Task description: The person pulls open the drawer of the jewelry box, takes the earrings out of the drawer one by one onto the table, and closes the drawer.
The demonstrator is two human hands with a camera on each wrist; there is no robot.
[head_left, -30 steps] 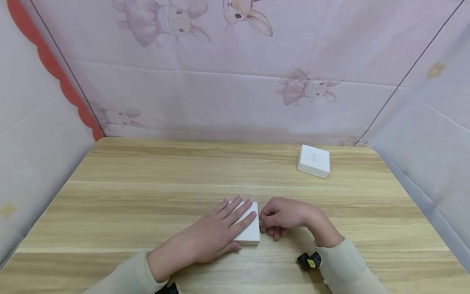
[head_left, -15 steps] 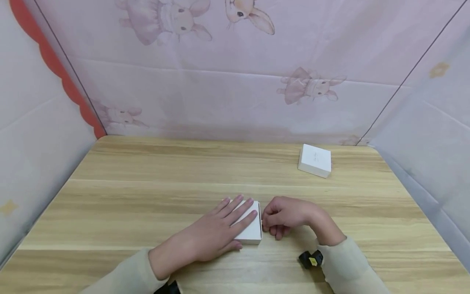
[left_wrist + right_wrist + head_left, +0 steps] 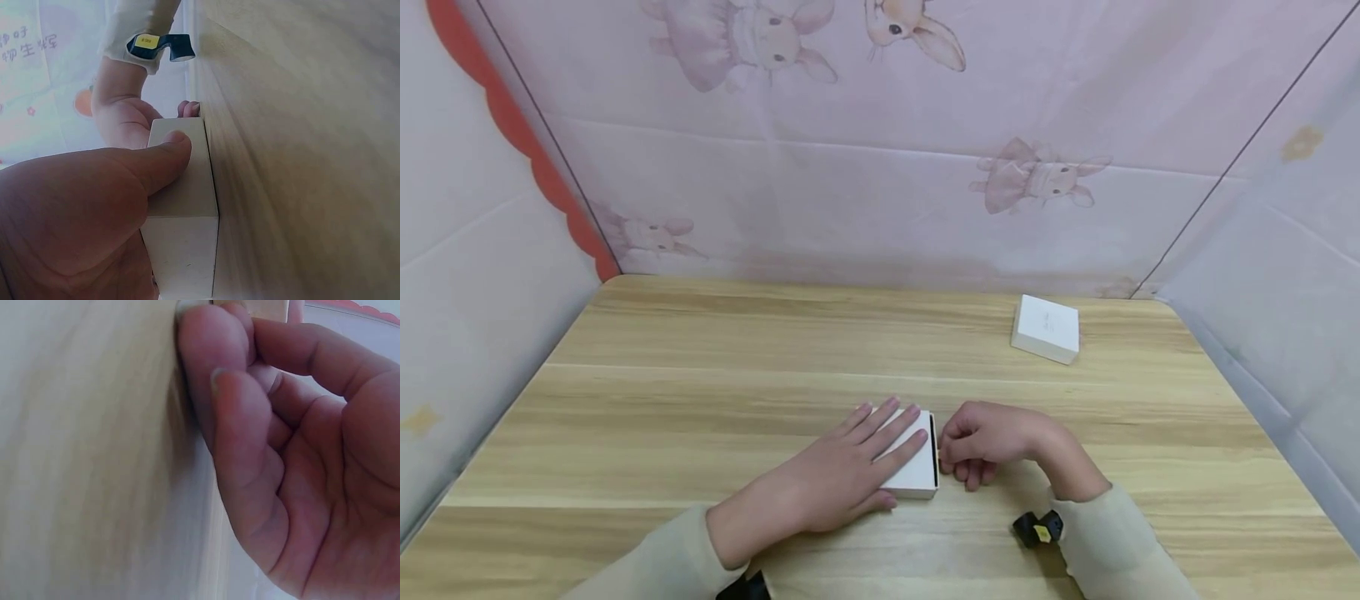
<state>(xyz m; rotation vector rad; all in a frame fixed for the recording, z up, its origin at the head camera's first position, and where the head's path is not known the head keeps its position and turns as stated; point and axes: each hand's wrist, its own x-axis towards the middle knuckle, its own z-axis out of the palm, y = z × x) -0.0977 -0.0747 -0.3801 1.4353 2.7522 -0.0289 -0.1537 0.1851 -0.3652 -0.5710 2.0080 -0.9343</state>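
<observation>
A white drawer-style box (image 3: 910, 473) lies flat on the wooden table. My left hand (image 3: 827, 479) rests across its top with straight, spread fingers; in the left wrist view the thumb (image 3: 172, 150) presses along the side of the box (image 3: 181, 250). At the right end a narrow dark opening shows inside the pale rim of an inner tray (image 3: 937, 475). There my right hand (image 3: 988, 437) pinches the tray's edge or a small tab, mostly hidden by the fingers. The right wrist view shows this hand's curled fingers (image 3: 244, 431) low beside the tabletop, with the box end (image 3: 269, 309) behind.
Another white box (image 3: 1047, 329) with small faint print stands near the back right of the table (image 3: 700, 400). Behind the table hangs a pink cloth (image 3: 865, 200) printed with rabbits, and pale cloth panels flank both sides. Black wrist cameras (image 3: 1037, 529) sit near the sleeves.
The right hand has moved slightly right, drawing the inner tray out a little, so a dark gap now shows at the box's right end. The left hand has stayed on top.
</observation>
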